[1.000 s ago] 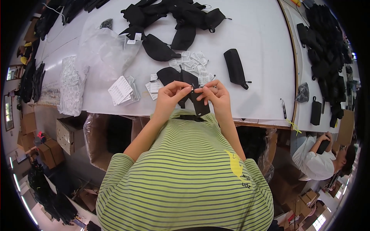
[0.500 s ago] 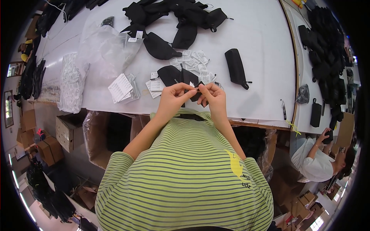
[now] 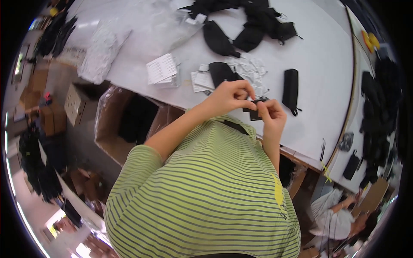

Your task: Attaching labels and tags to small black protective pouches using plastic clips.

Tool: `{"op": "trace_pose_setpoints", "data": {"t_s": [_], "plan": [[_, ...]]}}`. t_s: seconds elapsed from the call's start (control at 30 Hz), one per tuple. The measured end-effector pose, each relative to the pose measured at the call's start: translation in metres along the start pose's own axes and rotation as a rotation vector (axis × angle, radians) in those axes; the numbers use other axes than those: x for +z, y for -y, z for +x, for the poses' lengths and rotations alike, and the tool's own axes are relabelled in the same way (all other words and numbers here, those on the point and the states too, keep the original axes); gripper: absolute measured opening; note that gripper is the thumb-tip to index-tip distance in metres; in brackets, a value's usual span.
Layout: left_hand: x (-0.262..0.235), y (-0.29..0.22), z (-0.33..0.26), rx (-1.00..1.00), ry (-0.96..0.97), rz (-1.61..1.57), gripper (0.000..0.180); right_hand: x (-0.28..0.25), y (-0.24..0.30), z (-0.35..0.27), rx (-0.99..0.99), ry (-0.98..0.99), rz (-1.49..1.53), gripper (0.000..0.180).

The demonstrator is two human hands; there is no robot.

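Observation:
My left hand (image 3: 231,97) and my right hand (image 3: 272,114) meet above the table's near edge, thumbs and fingertips pinched together. Between them is a small black flat piece (image 3: 254,114), partly covered by the fingers; its kind is unclear. Just beyond my left hand lies a black fabric pouch (image 3: 223,74), with its near part hidden by that hand. White printed labels (image 3: 253,69) are scattered behind my hands, and more white labels (image 3: 202,81) lie left of the pouch. To the right of my right hand rests a long black zip pouch (image 3: 291,89).
A stack of white printed cards (image 3: 162,71) and clear plastic bags (image 3: 157,32) lie to the left. Several black pouches (image 3: 249,38) form a curve at the back. A pen (image 3: 322,149) lies near the right edge. An open carton (image 3: 112,124) stands below the table; a co-worker (image 3: 333,213) is at lower right.
The view has turned, so the table appears shifted right and tilted. Both hands remain together in a pinch, and the black flat piece now shows more plainly between them.

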State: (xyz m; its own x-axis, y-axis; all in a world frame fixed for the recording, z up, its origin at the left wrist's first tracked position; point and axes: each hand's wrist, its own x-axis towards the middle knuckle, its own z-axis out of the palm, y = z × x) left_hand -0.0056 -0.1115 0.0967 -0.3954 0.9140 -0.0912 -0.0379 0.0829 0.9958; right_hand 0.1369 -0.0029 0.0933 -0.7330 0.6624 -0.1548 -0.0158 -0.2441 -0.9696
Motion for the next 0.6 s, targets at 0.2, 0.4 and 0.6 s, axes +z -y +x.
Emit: {"op": "trace_pose_setpoints", "data": {"t_s": [0.2,0.4,0.6], "plan": [[0.01,0.002,-0.009,0.075,-0.004,-0.22,0.017,0.0,0.017,-0.006,0.007,0.119,-0.04,0.017],[0.022,-0.006,-0.025,0.176,0.016,0.189,0.014,-0.03,0.01,0.038,0.063,0.39,-0.3,0.022],[0.048,-0.002,-0.028,0.292,0.365,0.45,0.011,-0.013,-0.063,0.073,0.55,0.646,-0.951,0.071]]}}
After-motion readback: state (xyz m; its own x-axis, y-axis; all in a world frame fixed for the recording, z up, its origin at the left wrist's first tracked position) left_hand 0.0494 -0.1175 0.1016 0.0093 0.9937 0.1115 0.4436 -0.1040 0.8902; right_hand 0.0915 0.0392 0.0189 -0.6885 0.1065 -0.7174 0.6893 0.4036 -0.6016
